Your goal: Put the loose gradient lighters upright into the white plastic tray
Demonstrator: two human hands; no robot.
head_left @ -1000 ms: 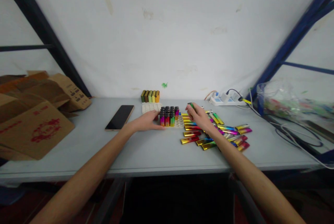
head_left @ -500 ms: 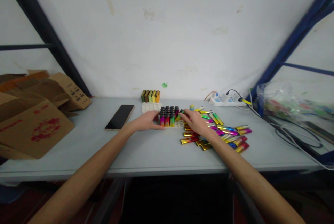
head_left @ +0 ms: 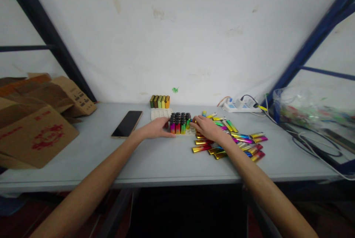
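Note:
Several colourful lighters with black tops [head_left: 178,124] stand upright in rows in a pale tray [head_left: 190,132] at the middle of the table. My left hand [head_left: 157,128] rests at the left side of these rows, thumb and fingers apart, touching the group's edge. At the tray's right side is my right hand [head_left: 204,125], its fingers bent over something blue that is mostly hidden. Under and right of that hand lies a loose pile of shiny lighters [head_left: 244,141]. Behind, an empty white tray [head_left: 161,114] lies before a block of yellow and green lighters [head_left: 160,102].
A black phone [head_left: 127,123] lies left of my left hand. Cardboard boxes [head_left: 39,134] fill the table's left end. A white power strip [head_left: 240,108] sits near the wall, with cables [head_left: 307,145] and a plastic bag [head_left: 294,101] to the right.
The green-topped lighter from my right hand now stands in the tray's right part. My right hand has shifted slightly right and lower over the pile's edge. My left hand has stayed in place.

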